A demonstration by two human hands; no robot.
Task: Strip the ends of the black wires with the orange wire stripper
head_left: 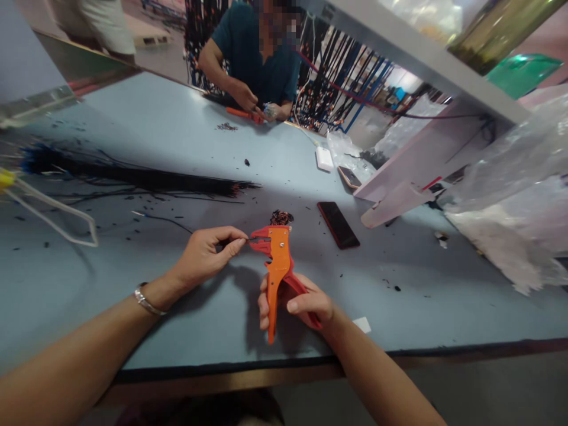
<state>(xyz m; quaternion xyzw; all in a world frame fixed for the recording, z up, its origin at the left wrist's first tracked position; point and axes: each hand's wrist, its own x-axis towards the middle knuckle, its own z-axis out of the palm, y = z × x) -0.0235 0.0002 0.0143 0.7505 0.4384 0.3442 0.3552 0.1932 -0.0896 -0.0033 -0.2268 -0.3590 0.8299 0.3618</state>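
Note:
My right hand (306, 302) is wrapped round the handles of an orange and red wire stripper (279, 254), its red jaws pointing left. Between thumb and forefinger, my left hand (210, 255) pinches a thin black wire (175, 223). One end of the wire is at the stripper's jaws; the rest trails out behind the hand to the left, over the table. Whether the jaws are closed on the wire I cannot tell. Just beyond the tool lies a small heap of stripped wire scraps (280, 217). A long bundle of black wires (146, 176) stretches across the left side.
Across the blue table (199, 337), a co-worker (261, 59) holds another orange tool (244, 114). To the right lie a red-edged phone (338, 225), a second phone (349, 177), a white charger (323, 158) and a white tube (394, 204). A white wire frame (57, 216) stands at left.

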